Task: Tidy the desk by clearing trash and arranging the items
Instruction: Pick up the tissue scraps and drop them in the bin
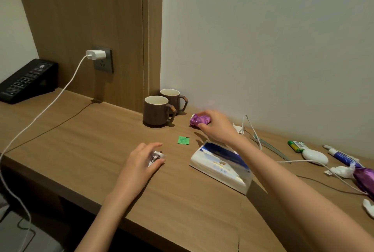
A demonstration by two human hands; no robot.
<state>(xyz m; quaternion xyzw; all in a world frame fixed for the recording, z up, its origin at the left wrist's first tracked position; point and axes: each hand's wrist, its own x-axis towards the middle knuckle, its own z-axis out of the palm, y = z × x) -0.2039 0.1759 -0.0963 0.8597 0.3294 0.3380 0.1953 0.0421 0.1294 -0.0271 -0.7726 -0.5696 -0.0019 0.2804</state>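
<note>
right hand (217, 125) pinches crumpled purple foil wrapper (199, 120) just right of the 2 brown ceramic mugs (156, 111), left hand (141, 157) curls round crumpled white paper scrap (156, 156) in front of mugs; loose foil could slip or wrist could knock mugs.

free: bare desk (81, 150), lower left to centre | crossing: white cable (40, 117) hangs diagonally across left of frame, dark cord (60, 122) lies flat beside it | blocks: phone (26, 80) far left, two mugs (157, 112) in wall corner, tissue pack (220, 166) centre right | gap between mugs and pack: flat green slip (183, 140) | right edge: lighter (296, 146), tube (342, 156) crowd together
</note>
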